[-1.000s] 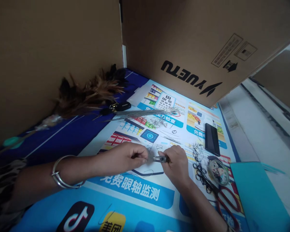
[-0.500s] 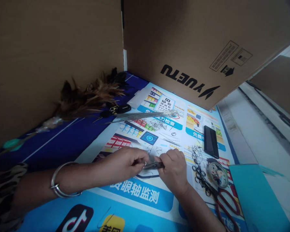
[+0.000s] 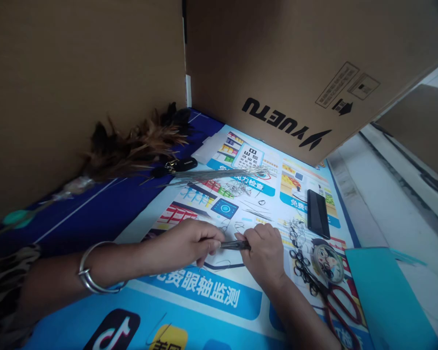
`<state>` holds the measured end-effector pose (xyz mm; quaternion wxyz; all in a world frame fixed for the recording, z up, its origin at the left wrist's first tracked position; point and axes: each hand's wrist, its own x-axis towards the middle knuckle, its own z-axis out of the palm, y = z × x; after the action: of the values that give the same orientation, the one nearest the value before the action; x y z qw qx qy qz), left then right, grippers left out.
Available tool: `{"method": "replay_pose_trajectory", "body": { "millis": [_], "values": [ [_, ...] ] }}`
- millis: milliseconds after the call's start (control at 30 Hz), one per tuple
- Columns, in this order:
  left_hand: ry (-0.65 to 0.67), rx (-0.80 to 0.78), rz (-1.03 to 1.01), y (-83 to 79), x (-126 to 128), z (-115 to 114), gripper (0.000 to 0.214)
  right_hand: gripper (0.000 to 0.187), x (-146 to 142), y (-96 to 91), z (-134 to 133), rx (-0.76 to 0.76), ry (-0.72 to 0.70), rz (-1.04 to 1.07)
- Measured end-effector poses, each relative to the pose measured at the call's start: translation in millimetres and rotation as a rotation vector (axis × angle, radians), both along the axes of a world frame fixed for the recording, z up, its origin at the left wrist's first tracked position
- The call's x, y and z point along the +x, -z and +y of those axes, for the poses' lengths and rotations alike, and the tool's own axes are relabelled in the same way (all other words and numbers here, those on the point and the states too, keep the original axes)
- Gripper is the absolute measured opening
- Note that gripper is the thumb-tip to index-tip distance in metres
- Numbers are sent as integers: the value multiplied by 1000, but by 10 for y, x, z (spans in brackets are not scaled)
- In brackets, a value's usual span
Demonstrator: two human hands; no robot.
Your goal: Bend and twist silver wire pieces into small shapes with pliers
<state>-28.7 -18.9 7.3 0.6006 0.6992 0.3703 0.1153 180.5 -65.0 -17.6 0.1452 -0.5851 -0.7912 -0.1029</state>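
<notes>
My right hand (image 3: 264, 253) is closed round a small pair of pliers (image 3: 234, 245) whose metal jaws point left. My left hand (image 3: 190, 243), with silver bangles (image 3: 91, 272) on the wrist, pinches a thin piece of wire at the plier tips; the wire itself is almost hidden by my fingers. Both hands rest on a printed poster (image 3: 211, 291) that covers the table. A bundle of long straight wires (image 3: 222, 173) lies beyond my hands, and several small bent wire pieces (image 3: 255, 209) are scattered near it.
A black phone (image 3: 317, 213) lies right of the wires. Black wire rings (image 3: 302, 262), a round reel (image 3: 327, 262), red-handled scissors (image 3: 341, 301) and a teal sheet (image 3: 387, 296) sit at the right. A feather duster (image 3: 131, 146) and keys (image 3: 178, 165) lie at the left. Cardboard walls (image 3: 295, 63) enclose the back.
The pliers have swung slightly, the jaws now level and closer to my left fingers. My left hand shifted a little toward the pliers. The view moved slightly.
</notes>
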Motion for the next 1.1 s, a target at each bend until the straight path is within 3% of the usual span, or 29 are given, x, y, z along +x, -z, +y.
{"method": "replay_pose_trajectory", "body": {
  "millis": [333,600,1100],
  "values": [
    [-153,-309,-131,-76,24,4,21,27,-9,-102,-56,150,-36,-16],
    [-173,-389,-189,2,31,-34,18,23,-16,-94,-84,164,-64,-77],
    [-196,-455,-206,9,49,-50,16,30,-13,-103,-76,156,-75,-107]
  ]
}}
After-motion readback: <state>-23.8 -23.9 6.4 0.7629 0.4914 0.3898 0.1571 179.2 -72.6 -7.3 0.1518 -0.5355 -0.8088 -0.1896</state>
